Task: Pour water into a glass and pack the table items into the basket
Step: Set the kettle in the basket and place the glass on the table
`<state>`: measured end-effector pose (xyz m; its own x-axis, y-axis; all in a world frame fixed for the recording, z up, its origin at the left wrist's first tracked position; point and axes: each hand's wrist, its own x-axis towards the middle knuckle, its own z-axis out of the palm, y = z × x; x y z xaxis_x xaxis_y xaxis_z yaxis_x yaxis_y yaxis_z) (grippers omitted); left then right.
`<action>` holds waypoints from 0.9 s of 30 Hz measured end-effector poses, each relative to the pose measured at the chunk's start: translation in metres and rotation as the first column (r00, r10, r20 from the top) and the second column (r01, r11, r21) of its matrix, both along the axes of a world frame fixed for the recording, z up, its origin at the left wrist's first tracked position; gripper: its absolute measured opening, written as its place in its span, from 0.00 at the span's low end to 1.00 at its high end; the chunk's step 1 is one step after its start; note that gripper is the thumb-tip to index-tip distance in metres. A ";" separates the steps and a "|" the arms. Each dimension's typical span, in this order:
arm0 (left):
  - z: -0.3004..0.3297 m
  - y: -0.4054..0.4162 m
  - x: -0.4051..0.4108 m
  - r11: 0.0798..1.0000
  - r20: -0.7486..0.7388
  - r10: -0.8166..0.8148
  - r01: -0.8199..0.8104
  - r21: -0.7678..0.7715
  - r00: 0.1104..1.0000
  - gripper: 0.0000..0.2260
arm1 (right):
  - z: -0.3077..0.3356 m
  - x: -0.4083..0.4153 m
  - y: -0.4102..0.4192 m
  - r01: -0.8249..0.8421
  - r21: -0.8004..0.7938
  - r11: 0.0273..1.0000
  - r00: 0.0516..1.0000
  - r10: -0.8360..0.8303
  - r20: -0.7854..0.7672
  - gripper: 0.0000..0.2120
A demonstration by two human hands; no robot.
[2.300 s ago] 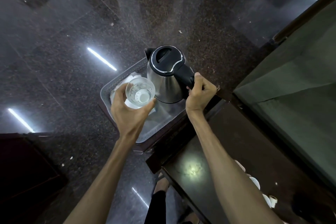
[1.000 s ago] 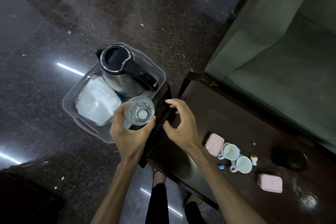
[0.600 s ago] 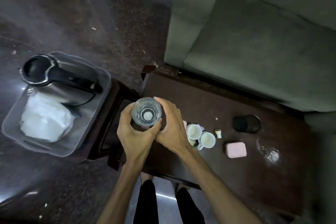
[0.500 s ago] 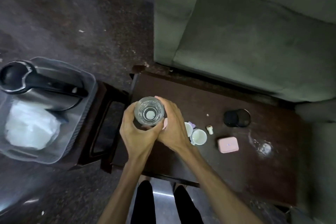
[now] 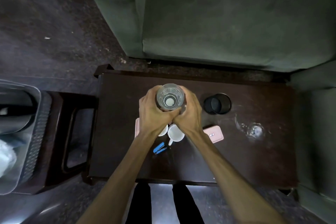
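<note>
1. Below the camera stands a dark wooden bench on a dark speckled stone floor, with a green sofa right behind it.
2. Both hands, the left hand and the right hand, wrap around a clear glass, held upright above the bench.
3. On the bench lie a white cup, a pink case, a blue clip-like thing and a black round lid.
4. A small mark on the pink case is too tiny to read.
5. At the left edge, a grey basket on a stool is cut off; its contents blur.
</note>
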<state>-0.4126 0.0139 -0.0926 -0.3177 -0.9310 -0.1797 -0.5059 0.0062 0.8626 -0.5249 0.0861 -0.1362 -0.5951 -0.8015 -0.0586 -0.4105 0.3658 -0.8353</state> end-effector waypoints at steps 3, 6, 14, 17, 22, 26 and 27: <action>-0.023 -0.005 -0.014 0.999 0.043 -0.043 0.043 0.004 0.998 0.34 | -0.024 -0.015 0.001 0.008 0.038 0.999 0.999 -0.009 0.039 0.39; -0.043 -0.009 -0.024 0.998 0.077 -0.061 0.061 -0.003 0.995 0.34 | -0.040 -0.021 -0.002 0.021 0.053 0.998 0.997 -0.025 0.068 0.35; -0.075 -0.012 -0.031 0.996 0.159 -0.075 0.082 -0.040 0.984 0.32 | -0.067 -0.023 -0.007 -0.007 0.101 0.995 0.996 -0.002 0.086 0.32; -0.082 -0.010 -0.031 0.995 0.182 -0.082 0.092 -0.045 0.980 0.30 | -0.073 -0.023 -0.005 -0.029 0.135 0.990 0.996 0.017 0.092 0.37; -0.088 -0.005 -0.030 0.996 0.194 -0.073 0.081 -0.036 0.978 0.31 | -0.082 -0.025 -0.003 -0.052 0.176 0.983 0.996 0.038 0.082 0.40; -0.091 -0.002 -0.030 0.997 0.175 -0.062 0.068 -0.032 0.983 0.32 | -0.082 -0.025 -0.001 -0.069 0.187 0.980 0.993 0.049 0.110 0.45; -0.092 -0.001 -0.030 0.997 0.170 -0.059 0.065 -0.029 0.984 0.33 | -0.081 -0.025 -0.002 -0.070 0.182 0.981 0.992 0.049 0.115 0.45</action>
